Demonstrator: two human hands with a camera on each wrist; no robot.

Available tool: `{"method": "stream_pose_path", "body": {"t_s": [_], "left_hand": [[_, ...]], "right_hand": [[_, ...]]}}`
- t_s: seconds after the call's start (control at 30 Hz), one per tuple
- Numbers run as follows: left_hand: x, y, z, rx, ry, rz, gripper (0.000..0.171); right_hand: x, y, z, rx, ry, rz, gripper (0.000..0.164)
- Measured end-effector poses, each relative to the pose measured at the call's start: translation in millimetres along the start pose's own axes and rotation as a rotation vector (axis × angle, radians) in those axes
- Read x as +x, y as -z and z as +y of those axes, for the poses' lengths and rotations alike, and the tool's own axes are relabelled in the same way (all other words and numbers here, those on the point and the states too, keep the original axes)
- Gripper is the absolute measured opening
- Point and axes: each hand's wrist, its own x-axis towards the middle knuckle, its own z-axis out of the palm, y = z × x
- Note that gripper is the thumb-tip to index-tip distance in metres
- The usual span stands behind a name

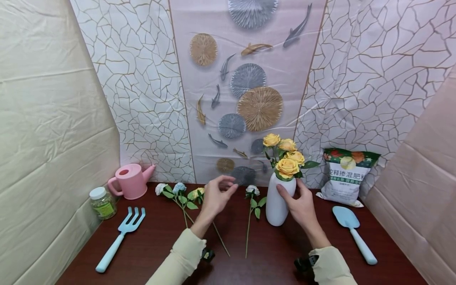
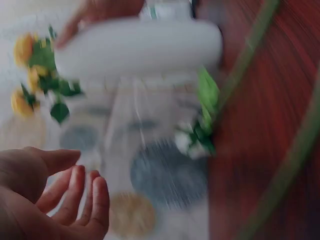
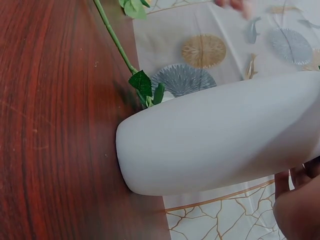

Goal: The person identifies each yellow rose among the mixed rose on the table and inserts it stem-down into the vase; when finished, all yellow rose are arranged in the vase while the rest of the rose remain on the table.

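Observation:
A white vase (image 1: 276, 204) stands upright on the table, holding a bunch of yellow roses (image 1: 287, 168). My right hand (image 1: 302, 202) grips its right side near the neck; in the right wrist view the vase (image 3: 215, 140) hides part of that hand. My left hand (image 1: 215, 196) hovers left of the vase, fingers loosely bent and nothing in them, as the left wrist view also shows. Between the hands lies a white rose stem (image 1: 249, 227). Behind the left hand are a white rose (image 1: 160, 189), a blue rose (image 1: 179, 187) and a yellow rose (image 1: 196, 192), their stems partly hidden.
To the left are a pink watering can (image 1: 132, 183), a lidded jar (image 1: 103, 204) and a blue hand fork (image 1: 121, 237). A fertilizer bag (image 1: 344, 178) and a blue trowel (image 1: 353, 231) are on the right. Patterned cloth walls enclose the table.

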Motion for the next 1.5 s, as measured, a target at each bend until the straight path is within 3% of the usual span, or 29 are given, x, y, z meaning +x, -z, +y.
{"method": "stream_pose_path", "body": {"t_s": [0.17, 0.33, 0.47, 0.67, 0.83, 0.97, 1.27, 1.4, 1.5], "left_hand": [[-6.9, 33.7, -38.1, 0.107, 0.139, 0.065, 0.011], [-12.4, 57.2, -64.4, 0.112, 0.337, 0.050, 0.011], [-13.7, 64.9, -71.4, 0.091, 0.429, -0.012, 0.013], [-17.0, 65.0, -74.4, 0.023, 0.544, -0.139, 0.014], [-21.8, 64.1, -78.2, 0.007, 0.581, -0.215, 0.018], [-25.0, 61.5, -81.2, -0.064, 0.607, -0.262, 0.020], [-25.1, 55.5, -88.2, -0.212, 0.601, -0.261, 0.021], [-20.6, 50.6, -84.9, -0.253, 0.551, -0.211, 0.022], [-17.4, 44.7, -79.0, -0.262, 0.439, -0.146, 0.021]], "right_hand": [[0, 1, 1, -0.002, -0.007, 0.003, 0.051], [0, 2, 1, -0.002, -0.007, 0.001, 0.052], [0, 1, -1, -0.001, -0.014, -0.007, 0.052], [1, 0, -1, -0.002, -0.013, -0.007, 0.052], [2, 0, -1, 0.006, -0.008, -0.005, 0.052], [1, 0, 1, 0.001, -0.010, 0.001, 0.052], [0, 0, 1, -0.005, -0.016, 0.001, 0.054], [0, 0, 1, -0.008, -0.018, -0.005, 0.054], [0, 0, 0, -0.010, -0.014, -0.006, 0.054]]}}
